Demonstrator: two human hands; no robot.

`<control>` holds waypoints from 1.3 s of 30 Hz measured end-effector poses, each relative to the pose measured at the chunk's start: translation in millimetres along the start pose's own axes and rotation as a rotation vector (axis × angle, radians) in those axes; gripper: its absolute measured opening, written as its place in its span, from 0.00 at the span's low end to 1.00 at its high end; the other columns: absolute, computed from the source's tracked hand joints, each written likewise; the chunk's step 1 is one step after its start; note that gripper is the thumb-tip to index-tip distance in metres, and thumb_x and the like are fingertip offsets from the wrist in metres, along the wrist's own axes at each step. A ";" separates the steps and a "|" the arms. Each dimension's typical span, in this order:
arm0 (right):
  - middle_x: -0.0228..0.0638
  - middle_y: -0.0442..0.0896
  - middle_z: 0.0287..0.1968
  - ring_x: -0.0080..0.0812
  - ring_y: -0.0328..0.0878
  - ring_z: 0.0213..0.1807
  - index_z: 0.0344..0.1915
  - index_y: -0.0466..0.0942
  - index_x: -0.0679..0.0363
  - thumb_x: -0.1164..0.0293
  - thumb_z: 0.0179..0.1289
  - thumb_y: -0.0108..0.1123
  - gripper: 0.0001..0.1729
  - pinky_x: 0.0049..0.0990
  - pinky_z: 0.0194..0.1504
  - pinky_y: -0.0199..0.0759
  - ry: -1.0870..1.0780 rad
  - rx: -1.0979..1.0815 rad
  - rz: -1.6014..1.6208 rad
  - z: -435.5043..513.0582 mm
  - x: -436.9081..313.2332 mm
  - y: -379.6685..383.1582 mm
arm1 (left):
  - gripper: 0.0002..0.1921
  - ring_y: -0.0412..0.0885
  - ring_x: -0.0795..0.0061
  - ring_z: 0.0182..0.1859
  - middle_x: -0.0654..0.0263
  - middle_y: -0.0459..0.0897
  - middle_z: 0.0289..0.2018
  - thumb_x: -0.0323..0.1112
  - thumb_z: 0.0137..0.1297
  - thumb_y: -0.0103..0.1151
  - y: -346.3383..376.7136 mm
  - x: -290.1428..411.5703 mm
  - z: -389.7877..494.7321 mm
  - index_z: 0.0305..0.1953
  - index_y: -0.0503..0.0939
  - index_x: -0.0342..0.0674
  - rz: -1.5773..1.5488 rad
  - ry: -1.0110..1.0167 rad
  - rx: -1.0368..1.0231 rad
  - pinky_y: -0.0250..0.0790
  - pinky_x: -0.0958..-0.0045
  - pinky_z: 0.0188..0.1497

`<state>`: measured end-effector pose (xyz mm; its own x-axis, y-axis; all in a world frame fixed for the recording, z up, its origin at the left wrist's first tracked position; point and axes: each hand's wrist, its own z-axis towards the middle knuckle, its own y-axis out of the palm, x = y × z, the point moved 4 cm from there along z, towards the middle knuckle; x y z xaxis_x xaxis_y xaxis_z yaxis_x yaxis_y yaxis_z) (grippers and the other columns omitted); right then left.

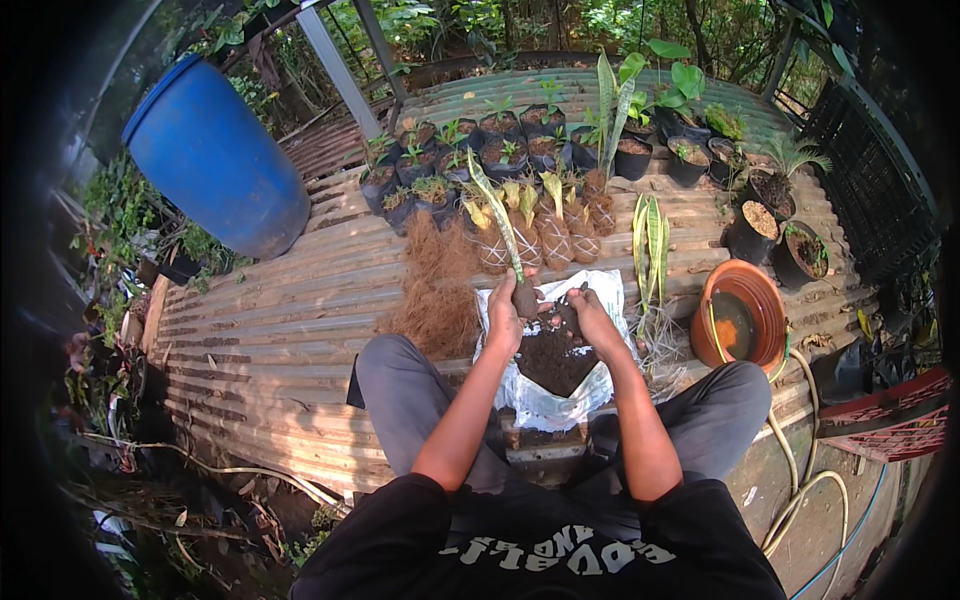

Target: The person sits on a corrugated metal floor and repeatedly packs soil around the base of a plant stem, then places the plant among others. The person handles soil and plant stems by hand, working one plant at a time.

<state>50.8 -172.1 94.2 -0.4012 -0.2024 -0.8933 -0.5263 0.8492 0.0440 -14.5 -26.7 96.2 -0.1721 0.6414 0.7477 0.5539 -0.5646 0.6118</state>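
My left hand holds a snake plant cutting by the dark soil ball at its base. The mottled snake plant leaf rises from that ball, leaning away to the left. Close beside it, my right hand is cupped around a clump of dark soil, with soil on the fingers. Both hands are over a white plastic sack spread out between my legs, with a heap of loose soil on it. Right of the sack lie yellow-edged snake plants with bare roots.
Brown coir fibre is piled left of the sack. Several string-wrapped root balls stand beyond it, before rows of potted seedlings. An orange-brown bucket holding water stands right, near a hose. A blue barrel stands far left.
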 end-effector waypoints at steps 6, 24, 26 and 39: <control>0.26 0.80 0.31 0.16 0.70 0.26 0.43 0.77 0.57 0.53 0.67 0.59 0.19 0.19 0.25 0.63 0.052 -0.179 -0.032 -1.1 3.0 4.0 | 0.24 0.76 0.78 0.31 0.69 0.77 0.32 0.58 0.73 0.44 -0.7 6.4 -2.1 0.44 0.77 0.41 0.020 -0.049 -0.044 0.69 0.73 0.24; 0.30 0.79 0.29 0.17 0.68 0.23 0.46 0.77 0.60 0.60 0.72 0.55 0.15 0.18 0.23 0.62 -0.065 -0.166 0.181 2.1 0.8 3.4 | 0.28 0.70 0.80 0.23 0.69 0.73 0.26 0.67 0.70 0.41 -4.9 -1.4 -2.3 0.36 0.71 0.44 0.093 -0.047 0.056 0.61 0.77 0.19; 0.29 0.79 0.28 0.17 0.67 0.23 0.42 0.77 0.60 0.56 0.72 0.55 0.17 0.18 0.22 0.59 -0.040 -0.170 0.215 -1.9 -5.8 7.3 | 0.27 0.69 0.80 0.24 0.70 0.72 0.27 0.67 0.70 0.42 -6.0 -0.7 -2.8 0.37 0.70 0.46 0.118 -0.049 0.048 0.60 0.77 0.22; 0.27 0.66 0.17 0.21 0.59 0.16 0.22 0.68 0.56 0.43 0.72 0.47 0.31 0.23 0.18 0.48 -0.013 0.123 0.036 6.7 7.6 5.8 | 0.29 0.71 0.81 0.21 0.69 0.74 0.25 0.66 0.71 0.39 0.9 -2.8 -7.9 0.35 0.72 0.43 0.201 -0.041 0.052 0.62 0.78 0.18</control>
<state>49.7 -165.4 84.7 -0.4079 -0.1655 -0.8979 -0.4156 0.9093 0.0212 -20.0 -33.1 96.7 -0.0213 0.5399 0.8415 0.6149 -0.6566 0.4368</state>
